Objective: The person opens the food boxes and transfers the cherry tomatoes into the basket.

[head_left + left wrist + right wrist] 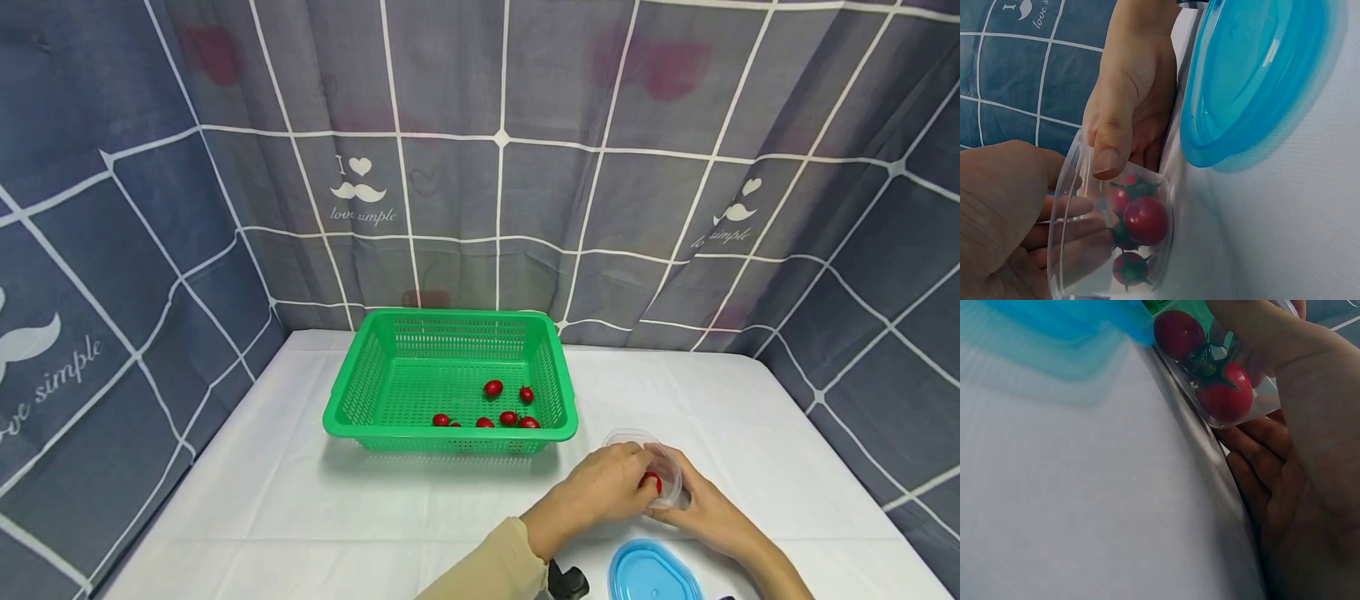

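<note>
My right hand [708, 512] grips a clear plastic container [671, 471], its thumb over the rim. Several cherry tomatoes [1146, 220] with green stems lie in the container's bottom. The left hand [607, 485] reaches in through the mouth. In the left wrist view its fingers [1072, 234] extend inside, just short of the tomatoes, with nothing between them. The right wrist view shows red tomatoes [1225, 394] through the wall beside the right hand's fingers.
A green basket [450, 432] with several cherry tomatoes [492, 388] stands at the back of the white table [300, 517]. Close to the hands at the front lies a blue lid [652, 573], beside a black object [568, 582]. Patterned curtains [450, 183] surround the table.
</note>
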{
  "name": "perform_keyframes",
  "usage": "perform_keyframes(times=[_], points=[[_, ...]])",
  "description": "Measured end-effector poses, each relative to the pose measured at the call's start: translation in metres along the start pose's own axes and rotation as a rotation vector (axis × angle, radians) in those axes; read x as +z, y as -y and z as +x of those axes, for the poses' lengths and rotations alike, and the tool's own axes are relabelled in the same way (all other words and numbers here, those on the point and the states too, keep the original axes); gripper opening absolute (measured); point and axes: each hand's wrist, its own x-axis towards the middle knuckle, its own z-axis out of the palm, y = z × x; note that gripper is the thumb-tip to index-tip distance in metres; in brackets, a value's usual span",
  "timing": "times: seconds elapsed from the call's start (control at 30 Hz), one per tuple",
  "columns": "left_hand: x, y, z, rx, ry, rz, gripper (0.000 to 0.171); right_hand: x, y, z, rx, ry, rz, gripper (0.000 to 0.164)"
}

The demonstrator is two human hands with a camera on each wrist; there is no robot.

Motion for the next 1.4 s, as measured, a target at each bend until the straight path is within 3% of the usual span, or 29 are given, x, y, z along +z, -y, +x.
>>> perform_keyframes(times=[0.2, 0.4, 0.5, 0.67, 0.9, 1.07, 1.4], points=[[0.001, 0.000, 0.001, 0.006, 0.013, -0.018, 0.005, 0.000, 0.000, 0.000, -0.008, 0.008, 0.031, 0.088], [0.001, -0.002, 0.002, 0.007, 0.065, 0.001, 0.012, 0.001, -0.001, 0.000, -0.029, 0.001, 0.030, 0.087], [0.000, -0.003, 0.003, 0.007, 0.091, 0.033, 0.009, 0.001, -0.002, 0.000, -0.043, 0.008, 0.061, 0.087], [0.003, -0.003, 0.003, -0.001, 0.135, 0.055, 0.020, 0.002, -0.003, 0.000, -0.050, 0.022, 0.107, 0.086], [0.004, 0.000, 0.003, -0.008, 0.079, -0.080, 0.022, 0.001, -0.003, 0.000, -0.049, 0.015, 0.081, 0.085], [0.002, 0.003, 0.004, -0.006, 0.039, -0.210, 0.019, 0.001, -0.002, 0.001, 0.009, 0.029, 0.082, 0.085], [-0.006, 0.011, 0.007, 0.082, 0.058, -0.411, 0.023, 0.000, 0.001, 0.000, 0.058, 0.062, 0.106, 0.085]])
